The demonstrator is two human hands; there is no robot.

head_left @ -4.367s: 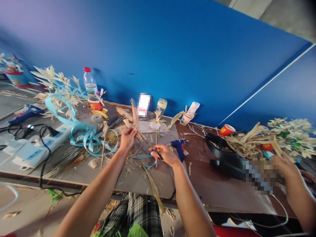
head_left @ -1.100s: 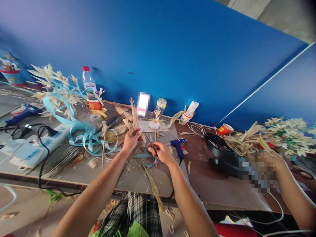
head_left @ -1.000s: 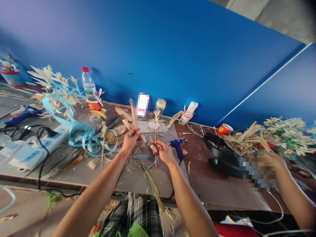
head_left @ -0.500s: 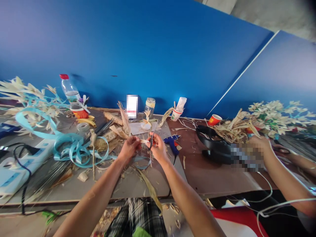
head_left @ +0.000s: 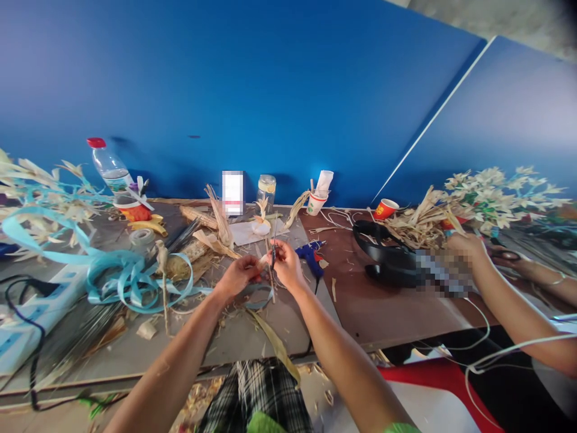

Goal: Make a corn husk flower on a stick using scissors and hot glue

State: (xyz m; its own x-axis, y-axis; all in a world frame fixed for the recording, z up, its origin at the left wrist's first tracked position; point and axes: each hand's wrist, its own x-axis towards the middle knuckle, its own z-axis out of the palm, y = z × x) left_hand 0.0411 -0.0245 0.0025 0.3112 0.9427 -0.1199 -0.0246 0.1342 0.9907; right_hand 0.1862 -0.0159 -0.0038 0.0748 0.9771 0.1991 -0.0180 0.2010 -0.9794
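Note:
My left hand (head_left: 240, 275) is closed in a pinch on a pale piece of corn husk (head_left: 262, 263), its tip pointing toward the other hand. Close beside it, my right hand (head_left: 286, 264) grips a pair of scissors (head_left: 273, 255), dark at the handles, with the blades pointing away from me. The fingers partly hide both the husk and the scissors. Just beyond my hands, a husk flower (head_left: 261, 219) rises from a round white base on a white sheet (head_left: 242, 234). A blue glue gun (head_left: 310, 257) lies right of my right hand.
Loops of light blue ribbon (head_left: 121, 279), wires and a power strip (head_left: 40, 319) fill the left side. A bottle (head_left: 110, 165), a jar (head_left: 267, 187) and paper cups (head_left: 386, 208) stand toward the blue wall. At right, another person's hand (head_left: 466, 249) is near a black headband-like device (head_left: 387, 258).
The view has swung slightly right, so the table items sit farther left. My hands stay close together on the husk and scissors; the scissor blades have turned and look narrower.

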